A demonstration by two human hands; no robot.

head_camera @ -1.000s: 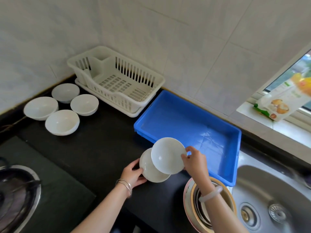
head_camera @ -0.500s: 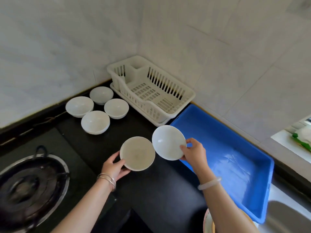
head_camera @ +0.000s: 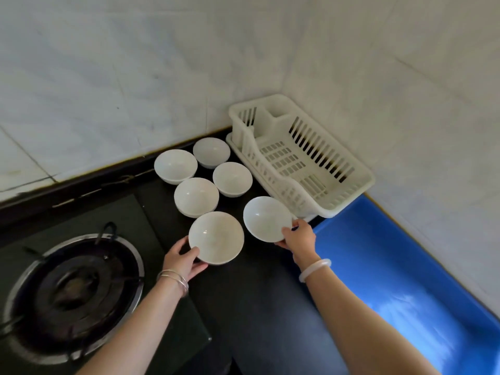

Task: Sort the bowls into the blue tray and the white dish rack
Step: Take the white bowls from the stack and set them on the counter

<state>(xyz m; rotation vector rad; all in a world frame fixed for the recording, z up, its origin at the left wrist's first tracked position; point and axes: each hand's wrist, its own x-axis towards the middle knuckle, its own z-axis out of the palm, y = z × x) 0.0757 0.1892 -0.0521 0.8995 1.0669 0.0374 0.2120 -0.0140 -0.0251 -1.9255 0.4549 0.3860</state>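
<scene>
Both hands have carried their bowls away from the near corner of the blue tray [head_camera: 392, 280] toward the bowls standing on the table [head_camera: 257, 307]. The two held bowls overlapped one second ago and now sit side by side with a narrow gap between them.

Left hand [head_camera: 181, 262]: grips the near-left rim of the left bowl [head_camera: 216, 236], thumb on the rim and fingers curled beneath. The bowl opening faces up. Silver bangles [head_camera: 174, 280] sit on this wrist.

Right hand [head_camera: 299, 238]: grips the near-right rim of the right bowl [head_camera: 266, 219], thumb over the edge and fingers under the base. The bowl is tilted slightly toward the camera. A white bangle [head_camera: 313, 269] sits on this wrist.

Whether either held bowl touches the table cannot be determined.

Group of four bowls [head_camera: 196, 196]: standing upright on the table, close together, between the wall [head_camera: 135, 77] and the held bowls. The nearest one lies just behind the left bowl.

White dish rack [head_camera: 297, 158]: in the corner, just right of the group, holding no bowls. The right bowl is just beside its near corner.

Blue tray: right of the rack, along the wall, holding no bowls.

Gas burner [head_camera: 73, 288]: at the left, well apart from the tray.
</scene>
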